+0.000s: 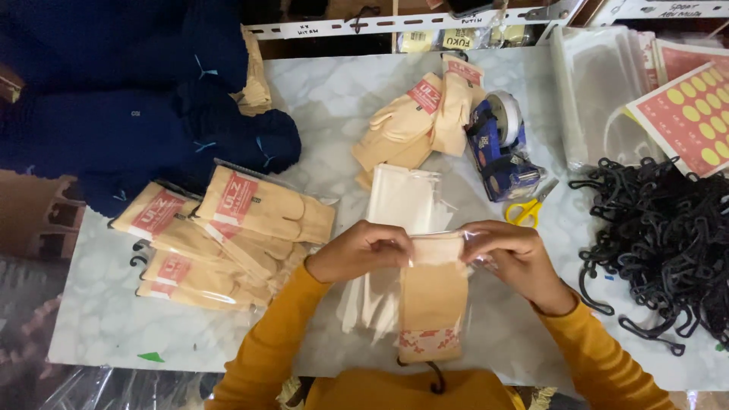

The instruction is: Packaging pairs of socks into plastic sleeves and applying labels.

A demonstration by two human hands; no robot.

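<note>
Far left: dark blue knitwear pile (137, 114) on the tabletop (334, 99). Just below it, stack of bagged beige gloves (220, 235) w/ red labels, fanned out, overlapping.

Centre: left hand (361, 250) closed, pinching the top-left edge of a beige glove pair (433, 296) in a clear plastic bag (474, 250). Right hand (516, 254) closed on the bag's top-right edge, fingers curled over the plastic. Glove pair hangs twd the person, red-patterned label at its lower end, black hook poking out below. Under the hands: stack of empty clear bags (402, 201).

Behind, near top centre: loose beige gloves (421, 121) w/ red tags, unbagged. Beside them a blue tape dispenser (501, 148), yellow scissors (528, 212) touching its lower end.

Right: heap of black plastic hooks (661, 228). Top right: red sheets w/ yellow round stickers (691, 114) & more clear bags.
</note>
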